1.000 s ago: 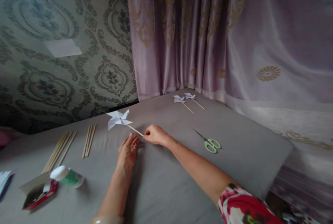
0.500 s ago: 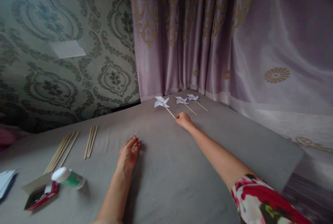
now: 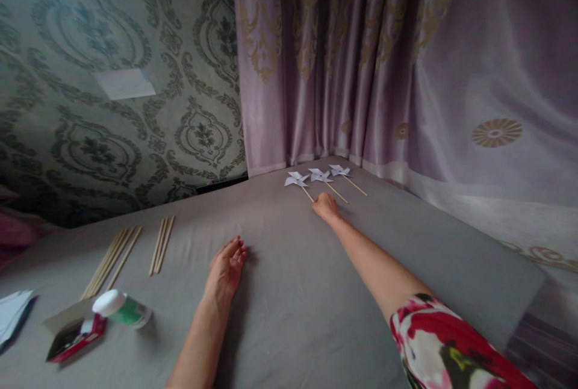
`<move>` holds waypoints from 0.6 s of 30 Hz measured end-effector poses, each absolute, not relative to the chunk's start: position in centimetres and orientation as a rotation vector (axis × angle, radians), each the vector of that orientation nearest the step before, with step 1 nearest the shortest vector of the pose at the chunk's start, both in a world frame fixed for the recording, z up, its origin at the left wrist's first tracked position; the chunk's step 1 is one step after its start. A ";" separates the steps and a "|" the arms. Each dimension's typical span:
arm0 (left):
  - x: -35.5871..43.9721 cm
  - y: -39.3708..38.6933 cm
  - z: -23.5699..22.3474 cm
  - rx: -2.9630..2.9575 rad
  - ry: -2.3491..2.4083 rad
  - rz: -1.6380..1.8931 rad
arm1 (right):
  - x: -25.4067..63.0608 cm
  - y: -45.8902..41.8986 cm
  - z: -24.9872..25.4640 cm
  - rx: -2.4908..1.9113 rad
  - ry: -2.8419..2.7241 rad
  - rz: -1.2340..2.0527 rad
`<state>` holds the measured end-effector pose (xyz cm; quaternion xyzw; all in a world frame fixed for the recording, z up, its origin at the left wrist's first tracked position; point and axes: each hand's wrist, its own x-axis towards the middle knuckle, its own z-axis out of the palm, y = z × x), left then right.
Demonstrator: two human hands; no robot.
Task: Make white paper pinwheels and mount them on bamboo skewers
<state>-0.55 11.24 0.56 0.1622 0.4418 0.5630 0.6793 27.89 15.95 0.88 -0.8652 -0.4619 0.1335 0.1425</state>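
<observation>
Right hand (image 3: 326,205) grasping stick of white pinwheel (image 3: 296,179), pinching near its lower end; pinwheel sitting at frame centre, leftmost in row of three. Two other pinwheels (image 3: 320,176) lying just right of it. Left hand (image 3: 227,265) resting below and left of centre, released, fingers loosely curling. Wooden sticks (image 3: 106,264) lying in groups at left; white-capped bottle (image 3: 124,309) sitting beside open red box (image 3: 81,344), lower left.

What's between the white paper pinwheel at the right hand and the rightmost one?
Another white paper pinwheel on a wooden stick, seen in the head view.
</observation>
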 end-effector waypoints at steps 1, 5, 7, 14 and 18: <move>-0.5 11.2 0.6 0.362 0.994 1.267 | 27.9 16.0 0.9 -2.498 -1.335 0.383; -0.5 11.2 0.7 0.358 1.001 1.259 | 28.0 16.2 0.9 -2.509 -1.341 0.372; -0.5 11.2 0.7 0.359 0.999 1.252 | 28.0 16.2 0.9 -2.512 -1.341 0.363; -0.5 11.2 0.8 0.357 1.004 1.259 | 28.1 15.9 0.4 -2.503 -1.341 0.321; -0.5 11.2 0.9 0.354 1.014 1.255 | 28.2 15.9 0.2 -2.506 -1.323 0.303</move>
